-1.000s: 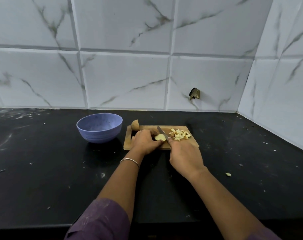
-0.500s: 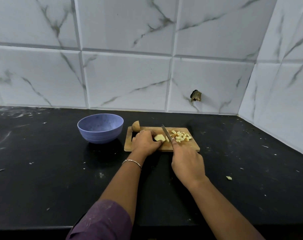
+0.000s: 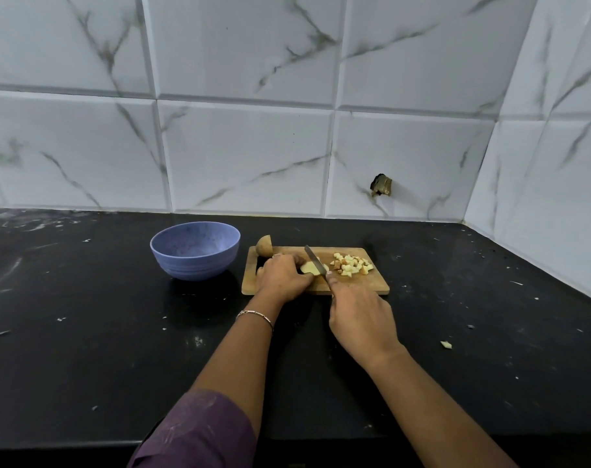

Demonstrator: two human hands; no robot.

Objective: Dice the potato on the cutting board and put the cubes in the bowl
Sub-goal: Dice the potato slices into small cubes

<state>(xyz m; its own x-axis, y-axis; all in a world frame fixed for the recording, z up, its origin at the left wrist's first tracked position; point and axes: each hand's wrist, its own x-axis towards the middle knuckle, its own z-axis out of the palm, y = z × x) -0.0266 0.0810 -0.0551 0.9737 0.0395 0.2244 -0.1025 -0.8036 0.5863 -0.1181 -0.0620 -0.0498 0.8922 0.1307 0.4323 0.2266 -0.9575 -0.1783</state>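
Left hand (image 3: 282, 276): palm down over the left half of the cutting board (image 3: 371, 285), fingers curled onto a pale potato piece (image 3: 309, 267) and pinning it to the wood. Ring on one finger, thin metal bracelet (image 3: 255, 315) at the wrist, purple sleeve (image 3: 199, 430) pushed up the forearm.

Right hand (image 3: 358, 312): back of hand up, just off the near edge of the board, fingers wrapped round the handle of the knife (image 3: 316, 261); the handle itself is hidden under the hand. Blade slants away and to the left, lying across the right side of the potato piece, close beside the left fingertips. Cannot tell whether the edge has reached the board.

Task items: heap of small diced cubes (image 3: 351, 265) on the right half of the board, some with brown skin showing. An uncut potato half (image 3: 264, 246), skin on, sits at the far left corner of the board, behind the left hand. Blue speckled bowl (image 3: 194, 251) stands on the counter just left of the board; no cubes visible inside from this angle.

Surface and room: black countertop (image 3: 84, 332), glossy, flecked with pale scraps; one potato bit (image 3: 446, 344) lies apart to the right of the right forearm. White marble-veined wall tiles (image 3: 247, 157) meet in a corner at right; a broken hole (image 3: 382, 185) shows in one tile above the board
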